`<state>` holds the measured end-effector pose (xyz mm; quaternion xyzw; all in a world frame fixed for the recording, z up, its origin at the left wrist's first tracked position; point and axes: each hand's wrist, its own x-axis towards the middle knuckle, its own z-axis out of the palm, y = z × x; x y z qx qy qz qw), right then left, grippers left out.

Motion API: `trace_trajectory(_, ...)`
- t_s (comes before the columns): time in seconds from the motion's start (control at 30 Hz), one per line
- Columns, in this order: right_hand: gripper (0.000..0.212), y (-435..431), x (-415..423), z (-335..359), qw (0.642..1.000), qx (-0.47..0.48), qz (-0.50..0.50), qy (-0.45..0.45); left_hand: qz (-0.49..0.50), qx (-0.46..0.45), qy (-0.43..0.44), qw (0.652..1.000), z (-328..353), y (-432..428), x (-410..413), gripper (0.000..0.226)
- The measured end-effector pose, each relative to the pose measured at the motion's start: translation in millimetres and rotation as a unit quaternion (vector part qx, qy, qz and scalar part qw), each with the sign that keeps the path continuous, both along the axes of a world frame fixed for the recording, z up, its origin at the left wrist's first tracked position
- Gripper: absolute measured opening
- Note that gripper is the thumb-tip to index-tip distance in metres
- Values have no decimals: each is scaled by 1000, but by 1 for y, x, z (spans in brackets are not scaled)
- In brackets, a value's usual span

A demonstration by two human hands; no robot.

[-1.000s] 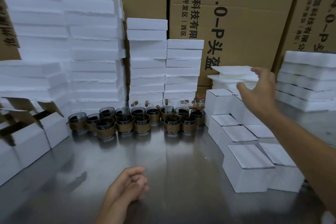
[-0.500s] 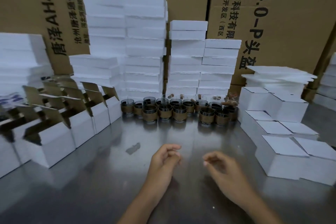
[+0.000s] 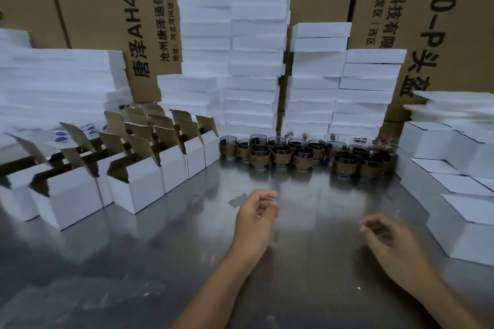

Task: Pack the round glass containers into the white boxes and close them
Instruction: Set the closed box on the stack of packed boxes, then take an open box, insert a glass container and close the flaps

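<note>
Our left hand [image 3: 256, 211] and right hand [image 3: 387, 238] were both low over the steel table [image 3: 160, 262], apart from each other. The fingers of each were loosely curled and held nothing. We could not tell whether either hand touched the surface.

The round glass containers [image 3: 302, 155] stood upright in a tight cluster at the back of the table, well beyond our hands. Each had a brown band round its wall and a dark rim above it. To their left stood the open white boxes [image 3: 136, 187] in rows, with their flaps up and the brown inner face showing. On the right were the closed white boxes [image 3: 465, 232], some stacked on others. Behind everything rose white stacks [image 3: 256, 61] in front of brown cartons [image 3: 107, 8] printed with black lettering.

We judged the containers to be stiff, smooth and breakable, and probably weighty for their size. A knock against a neighbour was the main risk in so crowded a group. The banded wall looked like the best place to hold, with the thumb on one side and fingers opposite. The front row offered the freest reach. The boxes seemed light and likely to slide on the polished steel, so we expected to steady one with the other hand while lowering a container in.
</note>
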<state>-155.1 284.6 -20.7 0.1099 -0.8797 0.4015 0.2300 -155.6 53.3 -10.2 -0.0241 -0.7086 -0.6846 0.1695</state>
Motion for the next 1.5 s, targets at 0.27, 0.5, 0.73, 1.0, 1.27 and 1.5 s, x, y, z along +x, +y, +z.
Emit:
trace_trajectory(0.27,12,-3,6,6,1000,-13,-17,5,237,-199,73,948,19,-123,3,19)
trace_trajectory(0.5,18,-3,3,-1,1000,-17,-25,4,337,-398,3,853,21,-204,5,50)
trace_trajectory(0.73,17,-1,1,-3,999,-25,-29,5,324,-402,-42,855,12,-219,4,57)
trace_trajectory(1.0,26,-1,0,-6,999,-44,-16,9,326,-459,-10,826,15,-215,8,47)
trace_trajectory(1.27,30,0,-5,-10,999,-36,-11,10,263,-461,127,838,31,-150,14,42)
trace_trajectory(1.5,25,2,-6,-8,999,-36,-3,24,162,-484,228,829,39,-26,11,40)
